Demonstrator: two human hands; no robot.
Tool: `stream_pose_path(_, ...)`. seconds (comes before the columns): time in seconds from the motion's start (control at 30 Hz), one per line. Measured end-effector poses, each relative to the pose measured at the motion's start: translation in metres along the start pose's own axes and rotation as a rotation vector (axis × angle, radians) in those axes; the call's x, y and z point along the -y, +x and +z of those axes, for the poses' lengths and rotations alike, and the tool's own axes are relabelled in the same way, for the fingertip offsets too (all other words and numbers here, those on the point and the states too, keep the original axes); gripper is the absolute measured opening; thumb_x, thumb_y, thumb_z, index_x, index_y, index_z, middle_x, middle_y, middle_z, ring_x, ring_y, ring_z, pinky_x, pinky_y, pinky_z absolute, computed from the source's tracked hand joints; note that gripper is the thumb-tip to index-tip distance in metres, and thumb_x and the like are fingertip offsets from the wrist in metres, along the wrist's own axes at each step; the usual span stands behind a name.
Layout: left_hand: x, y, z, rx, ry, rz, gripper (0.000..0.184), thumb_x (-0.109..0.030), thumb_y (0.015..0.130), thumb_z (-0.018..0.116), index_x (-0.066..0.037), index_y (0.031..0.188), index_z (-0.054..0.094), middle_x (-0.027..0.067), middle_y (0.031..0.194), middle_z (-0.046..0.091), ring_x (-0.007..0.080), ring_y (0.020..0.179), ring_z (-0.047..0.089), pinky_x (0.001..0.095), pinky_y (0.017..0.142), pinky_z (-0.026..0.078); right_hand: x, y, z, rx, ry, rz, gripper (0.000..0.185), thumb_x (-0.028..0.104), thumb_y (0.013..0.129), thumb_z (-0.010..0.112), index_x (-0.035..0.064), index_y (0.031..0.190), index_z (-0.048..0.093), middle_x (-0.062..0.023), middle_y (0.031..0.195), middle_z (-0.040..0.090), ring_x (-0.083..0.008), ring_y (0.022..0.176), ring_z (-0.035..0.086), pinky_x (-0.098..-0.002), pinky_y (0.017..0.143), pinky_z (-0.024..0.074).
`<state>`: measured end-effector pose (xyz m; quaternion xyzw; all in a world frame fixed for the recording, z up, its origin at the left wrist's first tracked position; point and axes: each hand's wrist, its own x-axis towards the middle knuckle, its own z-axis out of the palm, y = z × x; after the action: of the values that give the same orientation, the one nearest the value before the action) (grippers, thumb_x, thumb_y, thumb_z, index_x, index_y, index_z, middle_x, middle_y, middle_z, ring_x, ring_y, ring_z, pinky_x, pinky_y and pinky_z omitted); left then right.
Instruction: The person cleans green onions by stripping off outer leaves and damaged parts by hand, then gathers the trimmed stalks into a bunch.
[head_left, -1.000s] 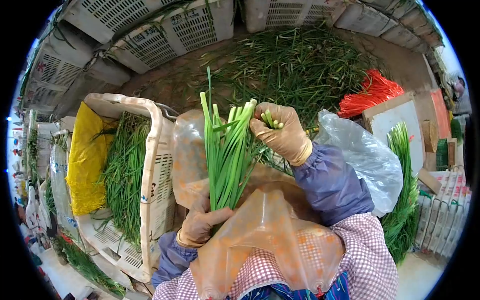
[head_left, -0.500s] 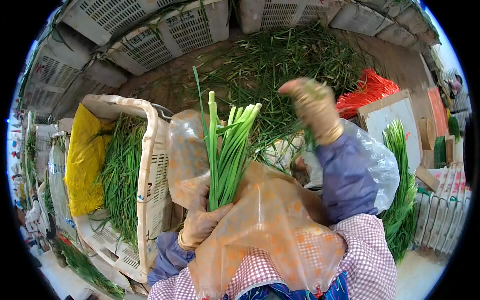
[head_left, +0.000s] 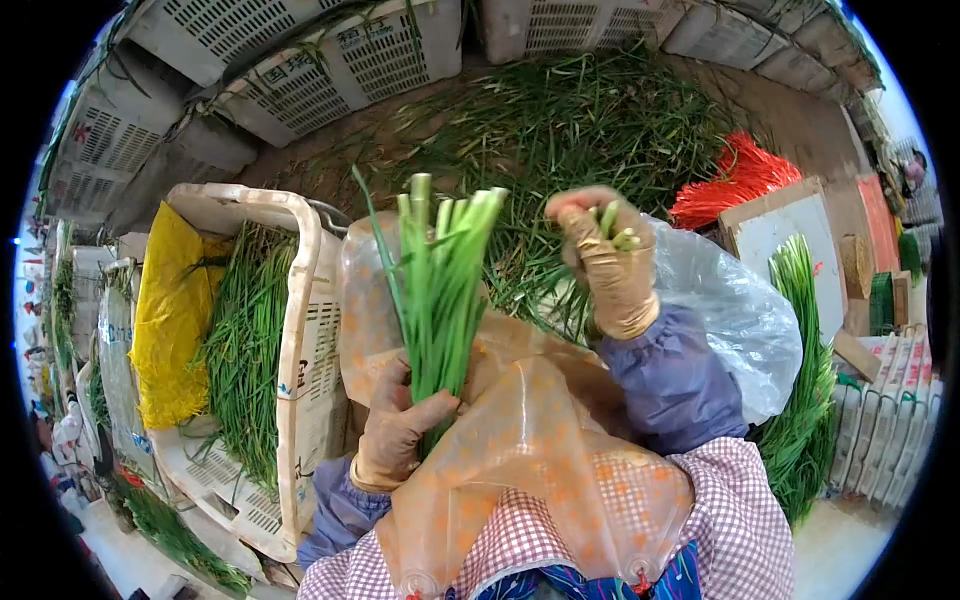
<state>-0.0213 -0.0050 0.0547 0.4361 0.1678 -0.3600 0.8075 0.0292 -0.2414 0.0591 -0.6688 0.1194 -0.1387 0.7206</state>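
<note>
My left hand (head_left: 398,425), in a tan glove, is closed round the lower part of a bunch of green chives (head_left: 440,290). The bunch stands nearly upright, its pale thick ends at the top, and one long leaf sticks out to its left. To the right, level with the top of the bunch and apart from it, my right hand (head_left: 608,245) is closed in a similar glove. A few chive stalks (head_left: 625,238) are in its grip, their pale ends showing above the fingers and leaves hanging below. A translucent orange-patterned apron (head_left: 520,440) covers my lap.
At left stands a white crate (head_left: 300,270) with chives (head_left: 250,350) and a yellow woven sack (head_left: 170,330). Loose leaves (head_left: 600,120) lie heaped on the floor ahead, near red ties (head_left: 735,185). Clear plastic (head_left: 730,310) and more chives (head_left: 800,400) are at right; crates (head_left: 350,60) line the back.
My right hand has come down and slightly left, now showing stalks in its grip. The bunch in my left hand has shifted a little left and upward.
</note>
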Motion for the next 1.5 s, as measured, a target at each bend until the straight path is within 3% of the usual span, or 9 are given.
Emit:
stream_pose_path(0.07,0.002,-0.002,0.003,-0.071,0.091,0.015,0.048,0.002,0.076,0.065,-0.004,0.119,0.045,0.0077,0.107,0.056,0.0148,0.088,0.057,0.0299,0.079,0.049,-0.001,0.015,0.004,0.087,-0.16,-0.416,0.024,0.025,0.085,0.065,0.0018,0.092,0.064,0.0001,0.064,0.06,-0.0038,0.055,0.05,-0.0174,0.05,0.0409)
stream_pose_path(0.2,0.008,-0.001,0.002,-0.076,0.296,0.084,0.044,0.002,0.074,0.067,-0.002,0.113,0.046,0.0064,0.102,0.057,0.0127,0.087,0.055,0.0277,0.078,0.047,0.039,0.03,0.016,0.646,-1.154,-0.405,0.021,0.025,0.075,0.068,0.0091,0.087,0.065,-0.0141,0.073,0.063,-0.0312,0.072,0.063,-0.0386,0.062,0.0497)
stream_pose_path(0.4,0.012,-0.005,0.001,-0.114,0.383,0.135,0.043,0.0,0.073,0.068,-0.001,0.11,0.048,0.0053,0.1,0.057,0.0114,0.088,0.054,0.0261,0.078,0.044,0.018,0.041,0.019,0.861,-1.289,-0.5,0.015,0.023,0.077,0.064,0.0089,0.083,0.065,-0.0133,0.071,0.063,-0.0309,0.071,0.063,-0.0392,0.061,0.0505)
stream_pose_path(0.5,0.003,-0.006,0.006,-0.123,0.307,0.082,0.045,0.0,0.072,0.069,-0.002,0.112,0.048,0.0044,0.1,0.057,0.0116,0.088,0.054,0.0262,0.078,0.044,-0.013,0.079,-0.019,0.264,-0.685,-0.645,0.017,0.015,0.077,0.063,0.0075,0.092,0.064,-0.01,0.075,0.063,-0.0213,0.068,0.062,-0.0322,0.062,0.0495)
stream_pose_path(0.63,0.007,-0.003,-0.007,-0.105,0.3,0.101,0.051,-0.001,0.071,0.069,-0.003,0.117,0.046,0.0035,0.101,0.056,0.0115,0.088,0.054,0.0262,0.078,0.045,-0.008,0.099,-0.072,-0.201,-0.794,-0.277,0.027,0.021,0.085,0.062,-0.0014,0.099,0.061,-0.0137,0.092,0.064,-0.0219,0.084,0.061,-0.0325,0.074,0.0504)
stream_pose_path(0.73,0.006,-0.004,0.005,-0.122,0.302,0.057,0.052,0.0,0.071,0.069,-0.004,0.117,0.046,0.004,0.101,0.056,0.0112,0.087,0.054,0.026,0.078,0.045,0.005,0.049,-0.035,0.137,-0.329,0.281,0.025,0.024,0.08,0.069,0.0032,0.093,0.066,-0.003,0.084,0.066,-0.0098,0.076,0.058,-0.0246,0.07,0.0478)
stream_pose_path(0.93,0.007,-0.003,0.01,-0.094,0.403,0.108,0.051,0.0,0.072,0.068,-0.004,0.117,0.046,0.005,0.101,0.058,0.0131,0.088,0.056,0.0276,0.079,0.046,-0.006,0.006,0.007,0.288,0.353,0.572,0.01,0.016,0.084,0.065,0.0061,0.083,0.062,0.0024,0.068,0.058,-0.0044,0.053,0.048,-0.0177,0.045,0.0355)
stream_pose_path(1.07,0.004,-0.002,-0.005,0.01,0.031,0.057,0.046,0.0,0.074,0.066,-0.003,0.116,0.048,0.0075,0.105,0.06,0.0167,0.092,0.058,0.0305,0.082,0.047,-0.02,-0.003,0.004,0.288,0.521,0.492,0.007,0.009,0.086,0.058,0.0033,0.084,0.061,-0.0023,0.078,0.061,-0.0088,0.061,0.054,-0.0216,0.048,0.0395)
stream_pose_path(1.5,0.006,0.003,-0.004,0.007,0.074,0.091,0.041,-0.001,0.073,0.066,-0.003,0.112,0.056,0.0085,0.105,0.063,0.0183,0.092,0.061,0.0326,0.085,0.048,-0.054,-0.024,0.011,0.189,0.791,0.343,0.045,0.053,0.084,0.054,0.0082,0.09,0.054,-0.0048,0.069,0.052,-0.0169,0.064,0.052,-0.0296,0.057,0.0461)
